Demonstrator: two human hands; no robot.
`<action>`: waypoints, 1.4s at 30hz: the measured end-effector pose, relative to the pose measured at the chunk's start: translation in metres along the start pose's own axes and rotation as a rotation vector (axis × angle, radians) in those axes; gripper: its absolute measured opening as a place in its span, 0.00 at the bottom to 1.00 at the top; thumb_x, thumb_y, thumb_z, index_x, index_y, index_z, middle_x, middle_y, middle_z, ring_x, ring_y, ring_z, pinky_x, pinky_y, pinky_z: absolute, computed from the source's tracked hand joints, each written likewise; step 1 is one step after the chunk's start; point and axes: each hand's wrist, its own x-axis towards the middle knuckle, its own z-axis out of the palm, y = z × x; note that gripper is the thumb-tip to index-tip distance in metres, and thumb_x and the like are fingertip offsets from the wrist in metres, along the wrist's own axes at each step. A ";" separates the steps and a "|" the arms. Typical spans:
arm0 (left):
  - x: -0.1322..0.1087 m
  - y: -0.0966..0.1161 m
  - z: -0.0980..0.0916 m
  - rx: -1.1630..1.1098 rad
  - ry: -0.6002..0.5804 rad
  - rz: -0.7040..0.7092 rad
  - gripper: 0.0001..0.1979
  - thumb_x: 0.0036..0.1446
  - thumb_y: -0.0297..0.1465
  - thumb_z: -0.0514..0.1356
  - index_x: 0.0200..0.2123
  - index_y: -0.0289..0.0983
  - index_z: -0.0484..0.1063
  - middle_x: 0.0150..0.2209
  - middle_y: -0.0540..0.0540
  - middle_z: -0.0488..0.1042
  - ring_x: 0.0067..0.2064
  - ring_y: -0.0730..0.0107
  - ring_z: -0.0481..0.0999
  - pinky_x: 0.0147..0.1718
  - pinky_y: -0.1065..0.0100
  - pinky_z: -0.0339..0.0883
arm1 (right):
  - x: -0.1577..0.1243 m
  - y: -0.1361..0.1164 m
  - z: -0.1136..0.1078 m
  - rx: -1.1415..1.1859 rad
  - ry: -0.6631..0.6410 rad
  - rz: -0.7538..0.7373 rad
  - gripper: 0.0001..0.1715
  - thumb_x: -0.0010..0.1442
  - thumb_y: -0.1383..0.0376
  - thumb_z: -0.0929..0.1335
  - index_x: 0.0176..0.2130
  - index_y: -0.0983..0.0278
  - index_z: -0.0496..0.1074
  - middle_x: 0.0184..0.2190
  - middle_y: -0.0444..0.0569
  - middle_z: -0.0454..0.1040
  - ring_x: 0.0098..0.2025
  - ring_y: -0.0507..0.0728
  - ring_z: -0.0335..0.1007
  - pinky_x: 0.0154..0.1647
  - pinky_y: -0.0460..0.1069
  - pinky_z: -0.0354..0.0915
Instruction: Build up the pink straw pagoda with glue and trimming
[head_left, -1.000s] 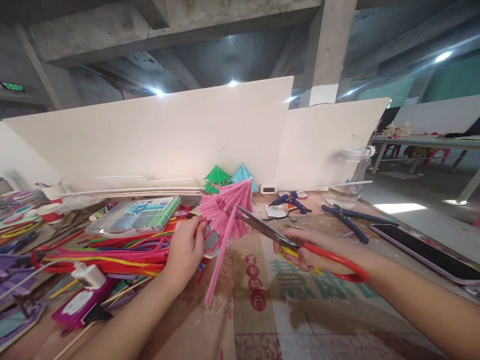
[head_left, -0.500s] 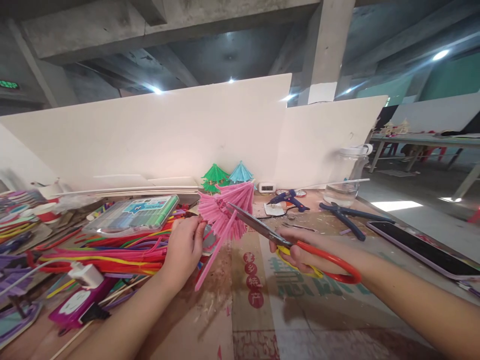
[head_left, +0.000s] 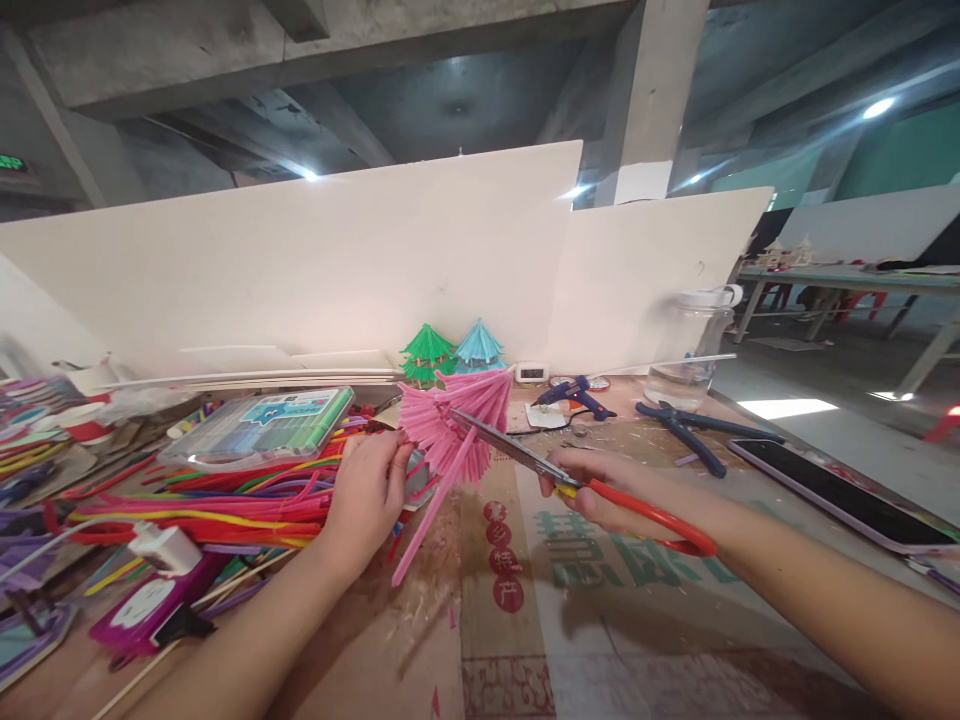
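My left hand (head_left: 373,487) pinches the left edge of a pink umbrella-shaped piece (head_left: 471,408) made of fuzzy pipe cleaners. One long pink strand (head_left: 424,530) hangs from it, down and to the left. In my right hand (head_left: 600,485) is a pair of scissors (head_left: 504,442) with red and yellow handles. The blades point left and reach in among the pink strands, near the top of the long one; their tips are partly lost there. A green tiered tree-like piece (head_left: 427,347) and a light blue one (head_left: 479,345) stand behind.
Bundles of coloured pipe cleaners (head_left: 225,508) and a plastic marker case (head_left: 259,425) lie on the left, near a purple power strip (head_left: 142,605). To the right are a glue gun (head_left: 577,397), pliers (head_left: 686,435), a phone (head_left: 832,495) and a water bottle (head_left: 686,345).
The scissors' handles have drawn closer together, and the blades look more closed at the pink strand. My left hand keeps its hold. The whole view has shifted slightly.
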 end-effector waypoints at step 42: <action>-0.020 0.024 0.063 -0.600 -0.314 -0.514 0.07 0.44 0.29 0.55 0.18 0.36 0.69 0.20 0.50 0.72 0.26 0.68 0.69 0.28 0.69 0.62 | 0.007 0.109 0.010 -0.805 0.324 0.453 0.25 0.61 0.64 0.61 0.56 0.65 0.67 0.47 0.59 0.68 0.51 0.64 0.65 0.52 0.54 0.60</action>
